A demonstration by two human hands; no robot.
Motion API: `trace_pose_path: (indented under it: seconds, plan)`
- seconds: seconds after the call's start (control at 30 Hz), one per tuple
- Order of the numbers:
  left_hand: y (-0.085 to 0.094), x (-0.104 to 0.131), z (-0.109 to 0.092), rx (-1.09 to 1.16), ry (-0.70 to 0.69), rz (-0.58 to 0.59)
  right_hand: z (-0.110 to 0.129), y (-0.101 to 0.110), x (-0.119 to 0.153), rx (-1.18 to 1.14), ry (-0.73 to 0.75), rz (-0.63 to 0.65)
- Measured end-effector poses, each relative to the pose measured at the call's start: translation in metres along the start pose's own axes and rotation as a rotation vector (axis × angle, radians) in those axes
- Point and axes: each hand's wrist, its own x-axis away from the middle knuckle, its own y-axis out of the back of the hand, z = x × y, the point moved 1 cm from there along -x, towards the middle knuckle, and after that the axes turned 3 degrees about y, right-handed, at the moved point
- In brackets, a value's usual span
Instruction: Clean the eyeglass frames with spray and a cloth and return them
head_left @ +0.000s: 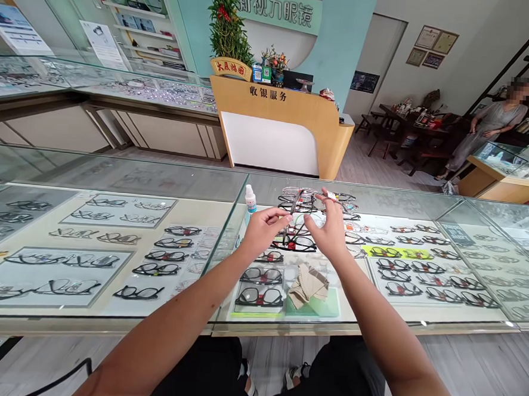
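Observation:
My left hand (pixel 265 229) is closed in a pinch on the dark temple of a pair of eyeglasses (pixel 296 202), which stands up above the glass counter. Beside it, my right hand (pixel 331 227) has its thumb and fingers apart. Its fingertips are close to other frames and a small white tag (pixel 331 195); whether they touch these is unclear. Below the hands lies a black frame with a red label (pixel 294 244). Part of the held eyeglasses blends into the frames behind. Nearer me, a crumpled beige cloth (pixel 307 285) rests on a green sheet (pixel 332 305).
A white spray bottle (pixel 250 199) stands left of my hands. Rows of eyeglasses (pixel 262 296) fill the glass showcase (pixel 374 317) on both sides. Across the aisle are a wooden cashier counter (pixel 221 103) and, far right, a person (pixel 497 125) near a dark table.

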Motion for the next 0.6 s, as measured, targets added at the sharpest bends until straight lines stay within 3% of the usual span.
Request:
trace_pose_path:
  seconds: [0.3, 0.6]
  plan:
    - [0.008, -0.008, -0.003, 0.138, 0.018, -0.19, -0.01, 0.0, -0.003, -0.003, -0.008, -0.028]
    - [0.026, -0.019, -0.003, 0.303, 0.048, -0.342, -0.013, 0.002, -0.004, 0.101, -0.049, 0.039]
